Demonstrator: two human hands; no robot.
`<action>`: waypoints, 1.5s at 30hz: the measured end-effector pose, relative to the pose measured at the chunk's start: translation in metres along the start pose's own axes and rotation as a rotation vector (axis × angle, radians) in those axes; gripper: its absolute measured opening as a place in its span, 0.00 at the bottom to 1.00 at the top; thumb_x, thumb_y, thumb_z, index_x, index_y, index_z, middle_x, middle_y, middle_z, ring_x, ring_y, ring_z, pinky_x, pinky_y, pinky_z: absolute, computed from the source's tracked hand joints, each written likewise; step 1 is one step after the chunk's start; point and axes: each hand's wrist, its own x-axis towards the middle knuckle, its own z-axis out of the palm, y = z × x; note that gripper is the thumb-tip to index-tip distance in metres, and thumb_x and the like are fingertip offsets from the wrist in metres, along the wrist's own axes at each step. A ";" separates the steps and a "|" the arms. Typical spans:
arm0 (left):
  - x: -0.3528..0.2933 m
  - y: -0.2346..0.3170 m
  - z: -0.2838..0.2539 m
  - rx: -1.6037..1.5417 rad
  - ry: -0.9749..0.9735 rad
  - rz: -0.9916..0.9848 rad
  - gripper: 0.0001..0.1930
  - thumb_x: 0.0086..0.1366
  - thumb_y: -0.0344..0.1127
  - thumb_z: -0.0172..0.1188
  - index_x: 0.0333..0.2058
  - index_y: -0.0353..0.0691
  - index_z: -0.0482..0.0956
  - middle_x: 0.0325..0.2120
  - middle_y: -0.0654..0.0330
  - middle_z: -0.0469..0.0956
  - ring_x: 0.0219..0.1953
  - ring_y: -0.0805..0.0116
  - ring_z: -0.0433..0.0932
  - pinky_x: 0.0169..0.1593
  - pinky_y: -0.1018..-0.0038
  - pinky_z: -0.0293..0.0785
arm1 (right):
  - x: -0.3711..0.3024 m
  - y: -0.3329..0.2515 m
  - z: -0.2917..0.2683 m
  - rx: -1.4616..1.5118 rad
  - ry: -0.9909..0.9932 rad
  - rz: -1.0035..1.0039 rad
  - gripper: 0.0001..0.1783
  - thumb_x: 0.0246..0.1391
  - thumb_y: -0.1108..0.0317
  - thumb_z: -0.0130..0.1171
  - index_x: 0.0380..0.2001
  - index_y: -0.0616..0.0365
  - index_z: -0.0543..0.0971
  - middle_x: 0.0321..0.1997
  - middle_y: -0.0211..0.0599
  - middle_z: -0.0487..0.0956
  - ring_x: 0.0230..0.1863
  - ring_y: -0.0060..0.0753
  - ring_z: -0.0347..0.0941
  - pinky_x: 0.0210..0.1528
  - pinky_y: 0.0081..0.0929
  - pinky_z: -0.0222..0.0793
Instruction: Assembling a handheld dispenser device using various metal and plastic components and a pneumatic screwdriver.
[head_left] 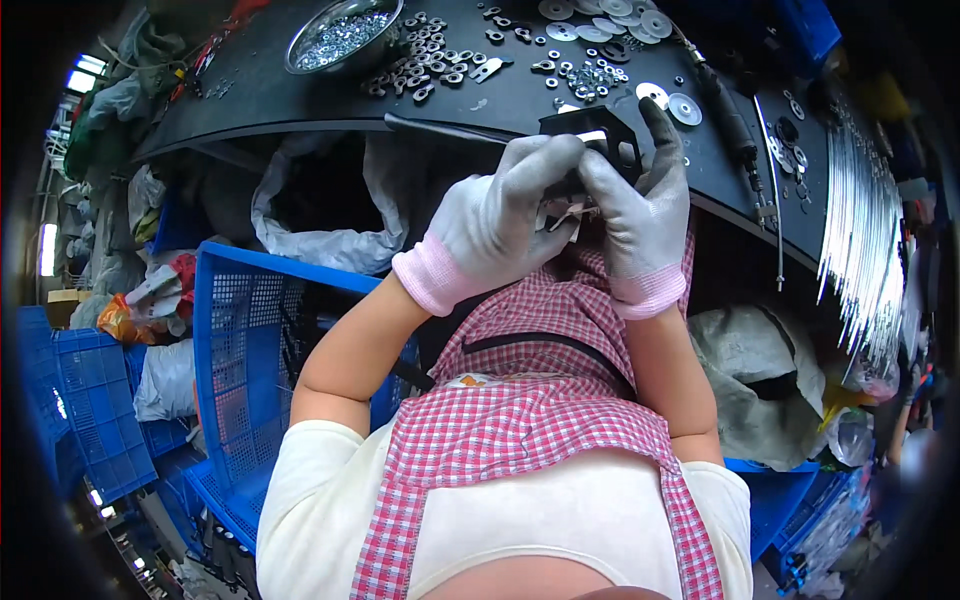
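My left hand (505,205), in a grey-white glove with a pink cuff, is closed, its fingers bent around a black metal part (622,135) at the table's front edge. My right hand (640,215), gloved alike, has its thumb against the same part and its dark-tipped index finger stretched upward beside it. A long black bar (450,129) runs left from behind my left hand; whether it joins the part cannot be seen. Between my hands a small shiny metal piece (570,215) shows, partly covered by the fingers.
On the dark table (250,115) stand a metal bowl of small fasteners (345,40), loose metal links (425,60), nuts (590,78) and washers (685,109). A black pneumatic-looking tool (728,110) and many thin metal rods (860,230) lie right. A blue crate (235,350) stands at left.
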 end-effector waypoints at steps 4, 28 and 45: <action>0.000 0.007 0.004 0.032 0.045 -0.037 0.39 0.45 0.27 0.69 0.56 0.35 0.58 0.47 0.47 0.70 0.44 0.53 0.76 0.40 0.69 0.78 | -0.006 0.004 0.002 -0.055 0.016 -0.127 0.46 0.47 0.81 0.61 0.65 0.61 0.48 0.41 0.39 0.74 0.41 0.25 0.73 0.43 0.22 0.72; 0.000 0.016 0.014 -0.103 0.044 -0.186 0.34 0.44 0.17 0.63 0.54 0.35 0.67 0.43 0.55 0.66 0.44 0.65 0.73 0.46 0.74 0.74 | 0.148 -0.085 -0.239 -1.986 0.076 0.456 0.20 0.46 0.59 0.62 0.39 0.62 0.81 0.43 0.52 0.79 0.46 0.49 0.75 0.51 0.35 0.70; -0.001 0.008 -0.013 -0.594 0.379 -0.575 0.33 0.44 0.20 0.54 0.55 0.31 0.63 0.41 0.60 0.69 0.36 0.78 0.73 0.34 0.87 0.71 | 0.073 -0.090 -0.186 0.108 0.109 0.003 0.14 0.62 0.56 0.51 0.36 0.55 0.75 0.14 0.20 0.58 0.11 0.14 0.50 0.13 0.18 0.43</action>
